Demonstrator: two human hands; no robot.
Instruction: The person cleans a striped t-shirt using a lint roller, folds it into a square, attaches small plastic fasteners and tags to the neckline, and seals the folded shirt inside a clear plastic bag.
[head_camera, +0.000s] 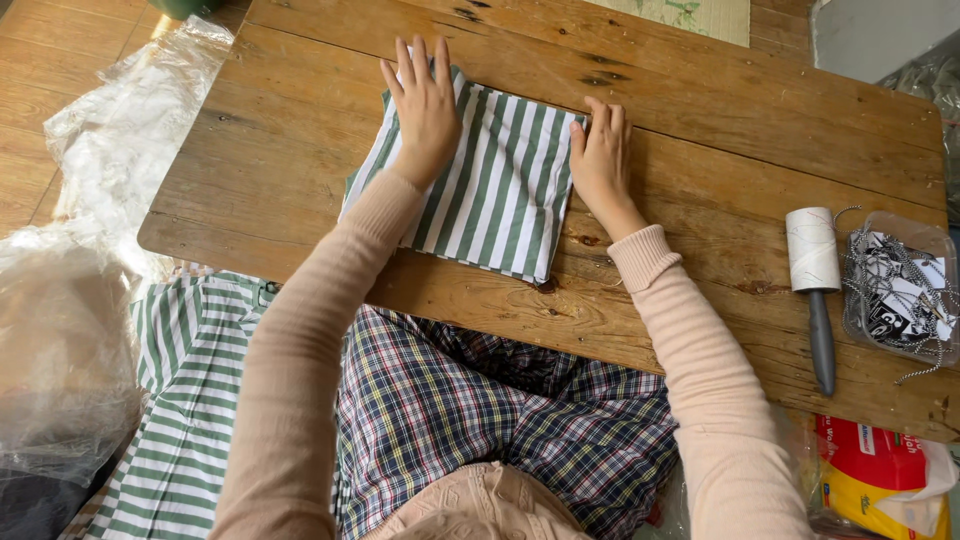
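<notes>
A big wooden bench (700, 130) holds a folded green and white striped cloth (500, 190) near its middle. The left hand (425, 105) lies flat and open on the cloth. The right hand (600, 155) presses open on its right edge. A lint roller (815, 270) lies well apart.

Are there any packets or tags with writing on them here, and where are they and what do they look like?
Clear plastic tub: table's right edge, holding black-and-white tags on cords.
Red and yellow packet: on the floor, bottom right, partly under white plastic.
Clear plastic bags: on the floor, left, crumpled, no labels visible.
</notes>
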